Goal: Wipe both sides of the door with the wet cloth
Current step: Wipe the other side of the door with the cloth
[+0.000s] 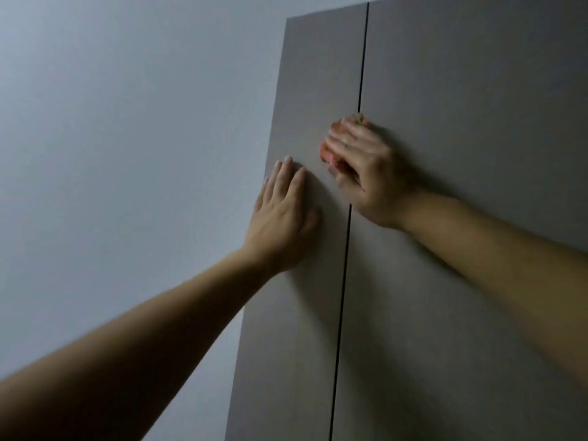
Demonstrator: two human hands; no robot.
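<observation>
Door [302, 90] is two flat grey-brown panels with a thin dark gap [362, 58] between them, next to a pale wall [127, 122]. Your right hand [366, 167] holds the bunched pinkish cloth [327, 154] against the door right over that gap, fingers draped on it, thumb tucked at its lower edge. Your left hand [283, 214] lies flat on the left panel, fingers straight, just beside the cloth.

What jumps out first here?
The right hand holds a pink cloth against the grey door panels, right over the dark vertical seam, centre-right of the view. Just lower left, the left hand lies flat on the left panel, fingers straight. A pale wall fills the left half.
</observation>
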